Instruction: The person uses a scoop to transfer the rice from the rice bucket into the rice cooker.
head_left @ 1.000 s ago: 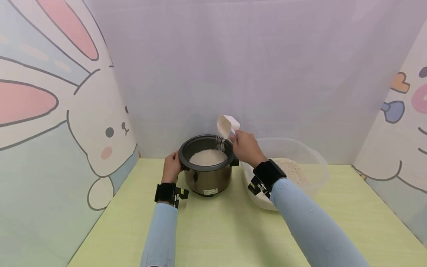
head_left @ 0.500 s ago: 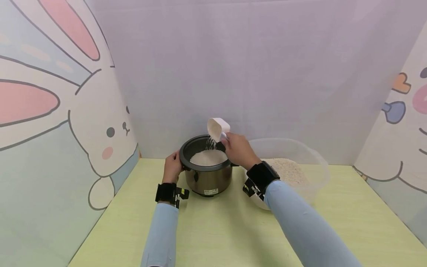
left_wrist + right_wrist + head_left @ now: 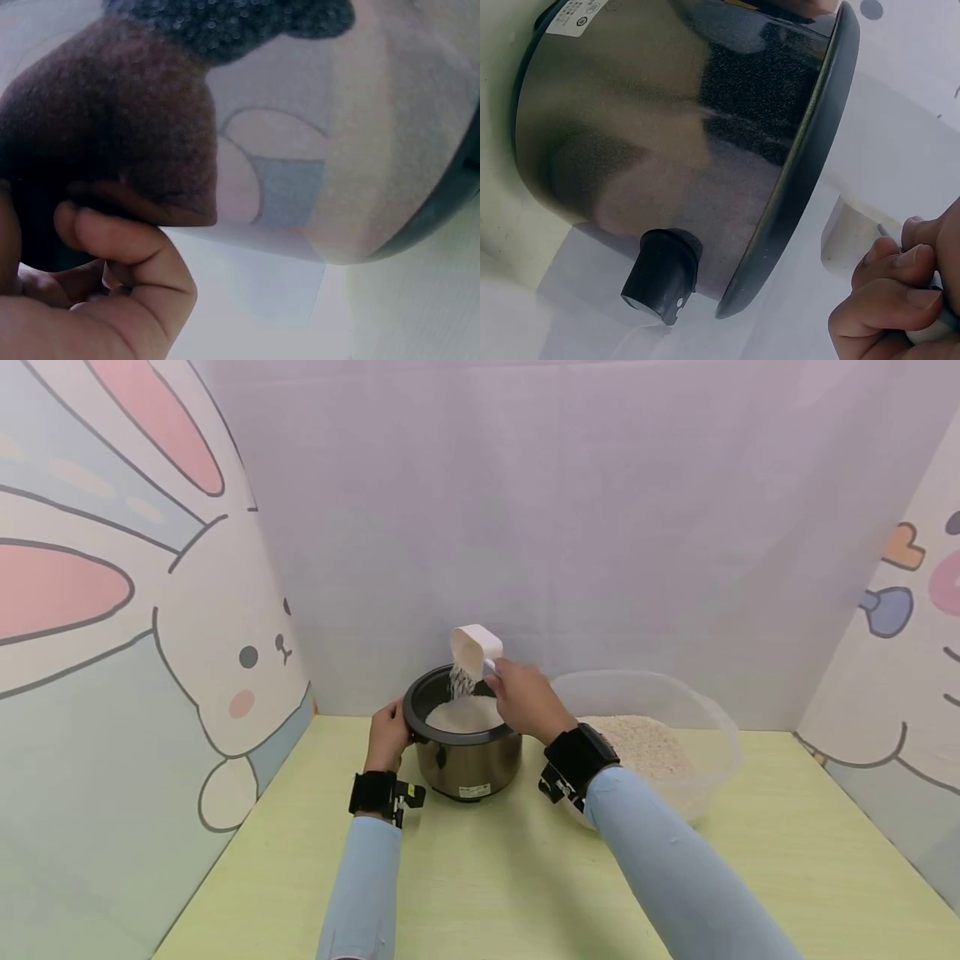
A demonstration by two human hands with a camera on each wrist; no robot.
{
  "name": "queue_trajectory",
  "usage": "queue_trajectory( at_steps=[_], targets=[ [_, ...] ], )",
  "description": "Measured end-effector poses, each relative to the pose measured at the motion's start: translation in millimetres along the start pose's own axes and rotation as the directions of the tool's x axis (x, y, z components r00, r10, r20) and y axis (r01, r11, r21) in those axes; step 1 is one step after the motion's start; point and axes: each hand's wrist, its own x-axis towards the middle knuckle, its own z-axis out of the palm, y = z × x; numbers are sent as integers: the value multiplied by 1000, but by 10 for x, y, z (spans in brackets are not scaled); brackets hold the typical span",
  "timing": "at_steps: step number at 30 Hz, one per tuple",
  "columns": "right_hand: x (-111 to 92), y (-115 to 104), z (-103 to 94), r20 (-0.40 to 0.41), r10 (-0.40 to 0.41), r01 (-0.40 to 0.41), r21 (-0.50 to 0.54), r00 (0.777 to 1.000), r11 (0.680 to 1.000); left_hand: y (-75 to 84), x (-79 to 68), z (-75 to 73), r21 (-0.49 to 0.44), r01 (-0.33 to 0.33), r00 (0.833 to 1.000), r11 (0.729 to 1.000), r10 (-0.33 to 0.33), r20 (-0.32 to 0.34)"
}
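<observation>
A dark-rimmed rice cooker (image 3: 465, 764) stands lidless on the table with white rice (image 3: 461, 714) inside. At its left side my left hand (image 3: 386, 735) holds the black side handle; in the left wrist view the thumb and curled fingers (image 3: 124, 244) close around it. My right hand (image 3: 528, 700) grips the handle of a white measuring cup (image 3: 480, 645) above the cooker. The cup is tipped to the left, and grains stream from its mouth into the pot. The right wrist view shows the curled right hand (image 3: 892, 300) beyond the cooker's rim (image 3: 802, 180).
To the right of the cooker a translucent plastic tub (image 3: 723, 739) holds more rice (image 3: 637, 743), partly behind the right forearm. A pale curtain (image 3: 600, 527) hangs close behind, and rabbit-printed panels (image 3: 210, 668) flank the yellow-green table (image 3: 465, 877).
My right hand has shifted the tipped measuring cup left across the cooker's opening while rice keeps falling. The left hand stays on the cooker's handle.
</observation>
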Motion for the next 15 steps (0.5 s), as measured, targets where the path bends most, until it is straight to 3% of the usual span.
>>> queue_trajectory(
  at_steps=[9, 15],
  targets=[
    [-23, 19, -22, 35, 7, -7, -5, 999, 1000, -28, -1, -1, 1, -31, 1000, 1000, 31, 2],
    [-65, 138, -31, 23, -12, 13, -72, 1000, 997, -19, -4, 4, 3, -22, 1000, 1000, 22, -6]
  ],
)
